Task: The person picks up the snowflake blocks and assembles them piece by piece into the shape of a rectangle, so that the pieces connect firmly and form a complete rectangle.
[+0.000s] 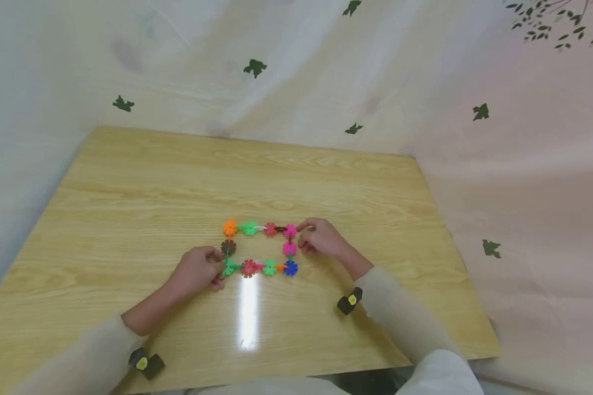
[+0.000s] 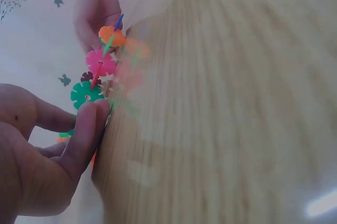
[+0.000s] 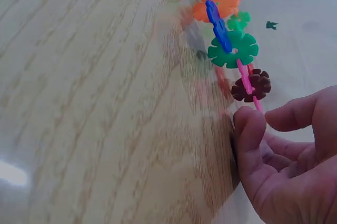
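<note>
A rectangular ring of linked plastic snowflake discs lies on the wooden table. An orange disc [image 1: 230, 227] forms its far left corner, a brown disc [image 1: 229, 247] is on the left side, and a blue disc [image 1: 290, 267] marks the near right corner. My left hand [image 1: 197, 271] pinches the green disc [image 1: 228, 267] at the near left corner. At the far right corner, my right hand [image 1: 323, 238] has its thumb and index fingertip at the edge of a pink disc [image 1: 290, 230]. Fingers partly hide both held discs in the wrist views.
The wooden table [image 1: 356, 186] has a glossy surface with a bright reflection near its front. Behind and to the right hangs a pale cloth [image 1: 301, 99] with dark green bird shapes. Each sleeve carries a black strap [image 1: 350, 300] with a yellow mark.
</note>
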Available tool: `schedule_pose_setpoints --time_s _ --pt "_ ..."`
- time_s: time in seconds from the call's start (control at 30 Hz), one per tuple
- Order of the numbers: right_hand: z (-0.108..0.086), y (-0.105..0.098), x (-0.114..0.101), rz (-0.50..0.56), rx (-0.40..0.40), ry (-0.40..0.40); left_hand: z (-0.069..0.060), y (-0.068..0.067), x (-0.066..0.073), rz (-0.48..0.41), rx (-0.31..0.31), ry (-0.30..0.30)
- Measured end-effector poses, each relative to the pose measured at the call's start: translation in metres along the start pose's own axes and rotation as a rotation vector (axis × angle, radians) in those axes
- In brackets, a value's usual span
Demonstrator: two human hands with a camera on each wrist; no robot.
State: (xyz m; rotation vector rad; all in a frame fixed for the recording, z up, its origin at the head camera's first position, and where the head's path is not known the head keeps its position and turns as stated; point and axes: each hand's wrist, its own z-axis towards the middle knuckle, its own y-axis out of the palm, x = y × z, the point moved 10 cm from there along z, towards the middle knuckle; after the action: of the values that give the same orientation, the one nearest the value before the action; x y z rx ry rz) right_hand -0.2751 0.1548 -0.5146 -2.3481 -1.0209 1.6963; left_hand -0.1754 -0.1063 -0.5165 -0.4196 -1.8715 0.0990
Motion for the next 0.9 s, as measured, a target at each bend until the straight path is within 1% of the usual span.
schedule_pose_setpoints --time_s 0.13,0.37,0.6,0.83,0.9 --pt "0.004 0.002 -0.006 -0.019 0.004 -0.028 -0.006 0.006 0.002 -0.022 -0.049 0.016" --pt "0.005 0.001 -0.021 -0.064 0.054 -0.105 -0.006 0.004 0.007 -0.016 -0.027 0.049" --pt "0.002 -0.004 -0.018 -0.042 0.1 -0.11 -0.005 0.004 0.006 -0.02 -0.021 0.052" --pt "0.003 -0.004 -0.016 -0.071 0.132 -0.117 -0.007 0.003 0.002 -0.007 -0.019 0.016" --pt "0.003 -0.006 -0.015 -0.072 0.152 -0.12 -0.007 0.003 0.002 0.006 -0.023 0.021"
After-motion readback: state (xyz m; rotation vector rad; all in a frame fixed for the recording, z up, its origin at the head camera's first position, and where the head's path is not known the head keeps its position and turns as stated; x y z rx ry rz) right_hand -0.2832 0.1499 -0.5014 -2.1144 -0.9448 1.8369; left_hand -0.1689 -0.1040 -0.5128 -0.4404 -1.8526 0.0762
